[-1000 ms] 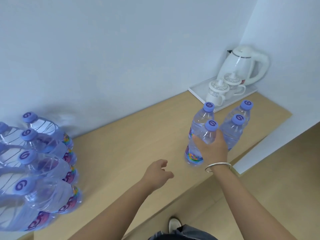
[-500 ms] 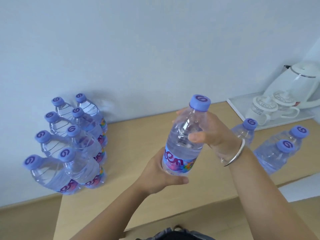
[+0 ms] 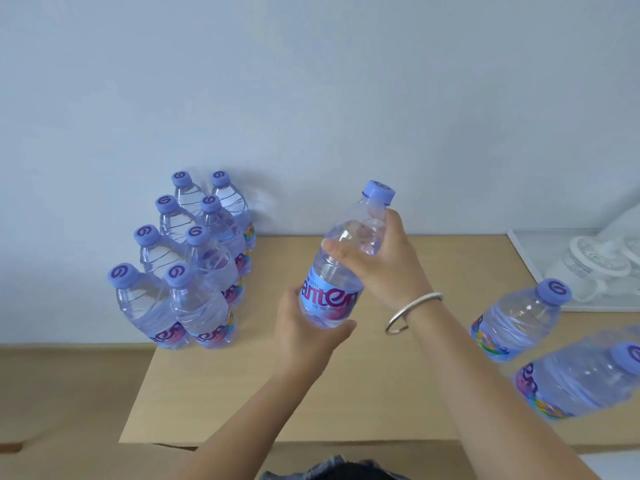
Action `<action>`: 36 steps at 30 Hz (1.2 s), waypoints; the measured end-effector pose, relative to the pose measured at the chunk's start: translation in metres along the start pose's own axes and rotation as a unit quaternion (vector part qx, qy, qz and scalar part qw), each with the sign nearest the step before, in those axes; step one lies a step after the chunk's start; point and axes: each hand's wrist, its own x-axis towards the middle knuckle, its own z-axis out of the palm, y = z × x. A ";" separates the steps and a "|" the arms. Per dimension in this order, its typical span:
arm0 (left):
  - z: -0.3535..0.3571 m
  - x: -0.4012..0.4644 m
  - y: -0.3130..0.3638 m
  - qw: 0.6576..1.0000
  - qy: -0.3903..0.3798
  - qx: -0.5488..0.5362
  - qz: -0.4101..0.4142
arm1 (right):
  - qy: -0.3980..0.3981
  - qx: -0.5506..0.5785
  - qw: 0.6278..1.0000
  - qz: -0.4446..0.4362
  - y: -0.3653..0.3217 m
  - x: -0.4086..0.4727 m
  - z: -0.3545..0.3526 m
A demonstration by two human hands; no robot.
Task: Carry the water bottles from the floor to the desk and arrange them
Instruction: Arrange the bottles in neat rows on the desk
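I hold one clear water bottle (image 3: 341,271) with a purple cap above the middle of the wooden desk (image 3: 398,393). My left hand (image 3: 308,336) cups its base and label. My right hand (image 3: 384,265), a silver bangle on its wrist, grips its shoulder and neck. Several matching bottles (image 3: 194,268) stand in two neat rows at the desk's back left, against the wall. Two more bottles stand at the right: one (image 3: 516,323) near the tray and another (image 3: 581,379), blurred, close to the frame's edge.
A white tray (image 3: 526,261) with white lidded cups (image 3: 588,268) sits at the desk's back right. The pale wall (image 3: 311,98) runs along the desk's far side. The desk's left edge (image 3: 138,386) drops to a tan floor.
The view swung left from the right-hand bottles. My right hand lifted one bottle from that group, my left hand joined under it, and both carried it toward the middle.
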 end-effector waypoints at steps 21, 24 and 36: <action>-0.042 0.017 -0.007 0.991 -0.068 -0.112 0.009 | -0.303 0.003 0.953 0.001 -0.022 0.053 0.018; -0.049 0.022 -0.009 0.990 -0.082 -0.115 -0.002 | -0.286 -0.008 0.958 0.004 -0.020 0.059 0.025; -0.037 0.065 -0.033 0.991 -0.018 -0.068 -0.112 | -0.193 -0.125 0.971 0.060 0.007 0.108 0.080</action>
